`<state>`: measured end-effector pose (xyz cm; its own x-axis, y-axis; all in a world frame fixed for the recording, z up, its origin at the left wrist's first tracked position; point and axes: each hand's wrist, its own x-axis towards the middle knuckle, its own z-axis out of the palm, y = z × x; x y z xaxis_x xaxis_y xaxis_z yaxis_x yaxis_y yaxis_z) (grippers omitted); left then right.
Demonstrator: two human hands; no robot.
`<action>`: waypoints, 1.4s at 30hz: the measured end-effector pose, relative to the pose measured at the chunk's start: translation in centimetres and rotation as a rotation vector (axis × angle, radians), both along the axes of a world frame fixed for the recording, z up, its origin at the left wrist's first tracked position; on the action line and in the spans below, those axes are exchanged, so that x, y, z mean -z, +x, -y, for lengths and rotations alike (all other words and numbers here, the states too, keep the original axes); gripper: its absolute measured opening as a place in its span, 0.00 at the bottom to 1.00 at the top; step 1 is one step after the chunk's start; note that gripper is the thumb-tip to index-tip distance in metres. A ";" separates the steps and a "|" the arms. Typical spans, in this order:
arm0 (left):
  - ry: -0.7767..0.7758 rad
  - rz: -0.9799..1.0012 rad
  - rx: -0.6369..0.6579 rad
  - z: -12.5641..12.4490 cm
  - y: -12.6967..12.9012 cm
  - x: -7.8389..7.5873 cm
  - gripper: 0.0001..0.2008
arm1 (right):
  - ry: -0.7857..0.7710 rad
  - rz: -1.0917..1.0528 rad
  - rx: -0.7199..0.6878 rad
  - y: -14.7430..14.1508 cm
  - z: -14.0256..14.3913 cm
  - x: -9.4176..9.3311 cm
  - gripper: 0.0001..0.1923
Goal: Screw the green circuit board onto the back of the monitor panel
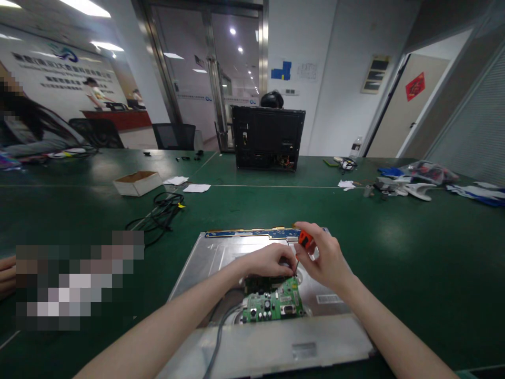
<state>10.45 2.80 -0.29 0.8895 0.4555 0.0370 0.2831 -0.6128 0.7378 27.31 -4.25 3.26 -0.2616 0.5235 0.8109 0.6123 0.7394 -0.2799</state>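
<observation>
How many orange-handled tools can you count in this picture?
1: the orange-handled tool is in the right hand, above the metal panel, near the left hand. Others may be hidden.

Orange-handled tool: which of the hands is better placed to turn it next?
Right, most likely: the right hand holds the orange-handled tool, while the left hand is lower, near the far edge of the green circuit board.

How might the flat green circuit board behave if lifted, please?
The green circuit board is probably stiff, being flat; perhaps fragile, given its exposed components; and might tug the grey cable apparently joined on its left.
</observation>
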 end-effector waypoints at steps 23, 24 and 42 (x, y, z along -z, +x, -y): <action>0.005 -0.007 -0.016 0.0 0.0 0.2 0.06 | 0.038 -0.020 0.072 0.0 -0.4 0.6 0.13; 0.005 -0.007 -0.017 0.0 0.0 0.2 0.06 | 0.039 -0.020 0.075 0.0 -0.4 0.6 0.12; -0.024 0.037 0.023 0.2 0.0 -0.2 0.06 | -0.010 -0.001 0.004 0.1 0.1 0.1 0.19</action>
